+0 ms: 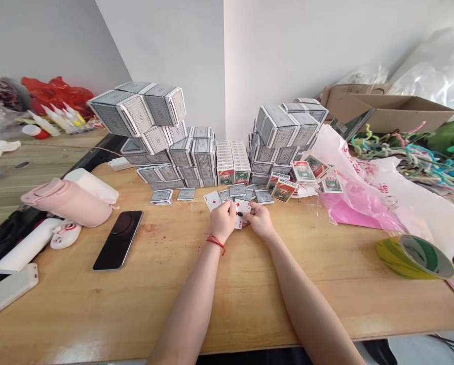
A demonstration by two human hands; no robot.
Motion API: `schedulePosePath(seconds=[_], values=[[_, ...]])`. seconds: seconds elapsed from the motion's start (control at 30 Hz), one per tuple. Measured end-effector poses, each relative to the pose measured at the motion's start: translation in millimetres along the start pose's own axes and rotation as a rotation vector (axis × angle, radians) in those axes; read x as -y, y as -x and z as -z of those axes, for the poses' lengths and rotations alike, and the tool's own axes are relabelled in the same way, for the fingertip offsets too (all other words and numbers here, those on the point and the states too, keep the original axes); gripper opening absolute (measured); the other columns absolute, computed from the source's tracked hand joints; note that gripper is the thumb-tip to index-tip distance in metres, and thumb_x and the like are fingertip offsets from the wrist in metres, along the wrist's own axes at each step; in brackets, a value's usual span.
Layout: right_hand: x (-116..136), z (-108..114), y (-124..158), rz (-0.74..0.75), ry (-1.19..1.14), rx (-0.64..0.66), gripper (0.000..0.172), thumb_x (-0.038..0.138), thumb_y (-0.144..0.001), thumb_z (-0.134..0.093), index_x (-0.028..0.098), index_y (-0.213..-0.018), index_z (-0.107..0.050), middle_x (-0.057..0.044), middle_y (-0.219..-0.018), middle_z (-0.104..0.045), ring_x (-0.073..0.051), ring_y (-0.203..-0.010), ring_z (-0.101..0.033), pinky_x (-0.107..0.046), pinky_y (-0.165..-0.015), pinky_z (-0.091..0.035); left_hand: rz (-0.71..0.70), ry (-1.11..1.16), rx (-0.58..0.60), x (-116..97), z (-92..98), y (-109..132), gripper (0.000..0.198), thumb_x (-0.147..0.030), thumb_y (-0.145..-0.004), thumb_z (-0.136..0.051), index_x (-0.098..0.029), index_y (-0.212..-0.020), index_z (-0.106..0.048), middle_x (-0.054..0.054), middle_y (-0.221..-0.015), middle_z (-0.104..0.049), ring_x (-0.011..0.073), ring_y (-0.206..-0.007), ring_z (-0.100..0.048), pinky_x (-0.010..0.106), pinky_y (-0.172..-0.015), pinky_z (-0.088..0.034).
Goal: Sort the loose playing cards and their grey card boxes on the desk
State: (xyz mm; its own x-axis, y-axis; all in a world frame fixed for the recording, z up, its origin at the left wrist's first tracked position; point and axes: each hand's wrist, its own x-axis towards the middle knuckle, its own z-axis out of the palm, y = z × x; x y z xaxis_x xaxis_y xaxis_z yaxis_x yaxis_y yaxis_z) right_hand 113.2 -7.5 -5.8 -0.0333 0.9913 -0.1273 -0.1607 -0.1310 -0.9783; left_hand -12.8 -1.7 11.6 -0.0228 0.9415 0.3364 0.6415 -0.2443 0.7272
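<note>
My left hand (222,221) and my right hand (260,220) meet at the middle of the wooden table (219,294). Together they pinch a small fan of playing cards (241,209) showing red diamond faces; one card (212,201) sticks out to the left. A red string is tied round my left wrist. Just beyond my fingers lie several small grey-backed card decks (237,190). Behind them stand tall stacks of grey-patterned deck bundles, one on the left (154,132) and one on the right (284,134), with a block of boxed decks (232,162) between.
A black phone (118,239) lies left of my arms beside a pink pouch (69,202) and white objects. Loose red-and-green card boxes (303,175) and a pink plastic bag (364,187) lie to the right, with a tape roll (417,256) and a cardboard box (394,111).
</note>
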Motion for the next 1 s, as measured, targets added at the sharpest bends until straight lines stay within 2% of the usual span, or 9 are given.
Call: schedulePosePath(seconds=[0.17, 0.37, 0.47, 0.63, 0.77, 0.93, 1.0], values=[[1.1, -1.2, -1.5, 0.027, -0.039, -0.094, 0.028, 0.033, -0.052, -0.074, 0.02, -0.065, -0.053, 0.001, -0.054, -0.063, -0.018, -0.046, -0.058, -0.031, -0.044, -0.051, 0.028, 0.051, -0.02, -1.8, -1.6, 0.7, 0.04, -0.038, -0.086, -0.036, -0.018, -0.052, -0.03, -0.002, -0.047, -0.04, 0.0093, -0.047, -0.034, 0.024, -0.05, -0.022], [1.8, 5.3, -5.3, 0.059, -0.102, -0.265, 0.03, 0.033, -0.05, -0.075, 0.019, -0.067, -0.055, 0.0, -0.059, -0.065, -0.016, -0.048, -0.058, -0.03, -0.047, -0.051, -0.004, 0.156, 0.093, 0.0, -4.6, 0.4, 0.029, -0.033, -0.086, -0.037, -0.019, -0.061, -0.038, -0.002, -0.057, -0.045, 0.0103, -0.055, -0.039, 0.022, -0.054, -0.028], [3.3, 6.4, -5.0, 0.059, -0.129, -0.262, 0.029, 0.032, -0.05, -0.075, 0.019, -0.067, -0.055, 0.001, -0.058, -0.065, -0.016, -0.047, -0.057, -0.03, -0.046, -0.051, 0.018, 0.127, 0.093, 0.5, -4.9, -0.7, 0.032, -0.034, -0.086, -0.039, -0.018, -0.058, -0.035, -0.002, -0.056, -0.043, 0.0103, -0.056, -0.038, 0.022, -0.054, -0.028], [5.5, 5.7, -4.3, 0.055, -0.127, -0.251, 0.03, 0.032, -0.049, -0.075, 0.018, -0.069, -0.058, 0.0, -0.058, -0.065, -0.017, -0.047, -0.057, -0.031, -0.046, -0.05, -0.033, 0.09, 0.093, -1.2, -4.4, -1.4, 0.034, -0.032, -0.086, -0.037, -0.018, -0.056, -0.031, -0.001, -0.057, -0.043, 0.0102, -0.056, -0.038, 0.023, -0.054, -0.027], [5.1, 6.5, -5.6, 0.063, -0.11, -0.252, 0.031, 0.035, -0.051, -0.074, 0.018, -0.072, -0.059, -0.001, -0.063, -0.068, -0.018, -0.053, -0.06, -0.032, -0.049, -0.051, -0.02, 0.06, 0.095, -1.4, -5.2, -1.9, 0.037, -0.034, -0.087, -0.036, -0.018, -0.054, -0.03, -0.001, -0.055, -0.043, 0.0099, -0.055, -0.037, 0.023, -0.053, -0.027], [3.0, 8.5, -7.9, 0.079, -0.106, -0.261, 0.031, 0.037, -0.053, -0.073, 0.018, -0.073, -0.059, -0.003, -0.068, -0.069, -0.02, -0.058, -0.063, -0.032, -0.052, -0.052, -0.007, 0.072, 0.125, 2.5, -5.4, -1.8, 0.038, -0.039, -0.086, -0.037, -0.017, -0.057, -0.044, 0.0, -0.059, -0.051, 0.0103, -0.058, -0.044, 0.022, -0.054, -0.031], [2.2, 8.3, -8.0, 0.073, -0.097, -0.247, 0.031, 0.037, -0.053, -0.073, 0.018, -0.073, -0.059, -0.003, -0.068, -0.069, -0.021, -0.059, -0.064, -0.033, -0.053, -0.053, -0.021, 0.131, 0.088, 3.9, -5.8, -1.3, 0.03, -0.037, -0.085, -0.041, -0.018, -0.068, -0.055, 0.003, -0.07, -0.059, 0.0116, -0.065, -0.051, 0.022, -0.059, -0.037]])
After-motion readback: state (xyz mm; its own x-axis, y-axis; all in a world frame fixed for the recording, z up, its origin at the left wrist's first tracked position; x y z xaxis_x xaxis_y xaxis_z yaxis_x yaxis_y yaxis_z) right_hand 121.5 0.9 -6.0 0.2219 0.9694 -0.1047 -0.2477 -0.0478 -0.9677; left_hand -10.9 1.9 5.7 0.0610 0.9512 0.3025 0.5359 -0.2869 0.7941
